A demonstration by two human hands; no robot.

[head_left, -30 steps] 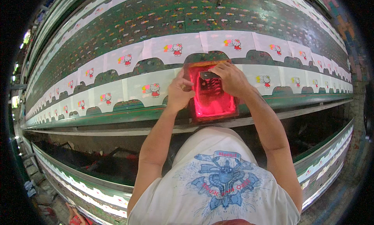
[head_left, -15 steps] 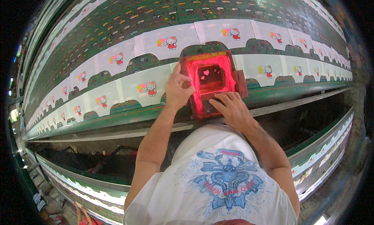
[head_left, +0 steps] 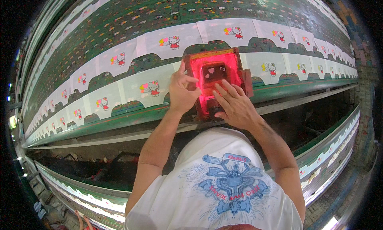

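A small screen-printing frame (head_left: 238, 62), its mesh coated with bright red ink around a dark window with heart shapes, lies over the near row of white fabric pieces. My left hand (head_left: 184, 90) grips its left edge, one finger stretched up along the side. Inside the frame, toward its near end, my right hand (head_left: 237, 104) is closed on a squeegee (head_left: 215, 110), mostly hidden under the fingers. The fingers reach over the reddish, inked lower part of the mesh. A red-brown block (head_left: 247, 82) sticks out at the frame's right side.
Printed white fabric pieces (head_left: 189, 32) with a cartoon cat and balloons lie in two long rows on a green, ink-spotted table (head_left: 159, 14). A rail (head_left: 111, 139) runs along its near edge. Behind me stands another table (head_left: 79, 186) with white pieces.
My right hand has shifted slightly on the squeegee, its fingers now reaching farther up over the mesh. My left hand stays on the frame. The view has moved a little.
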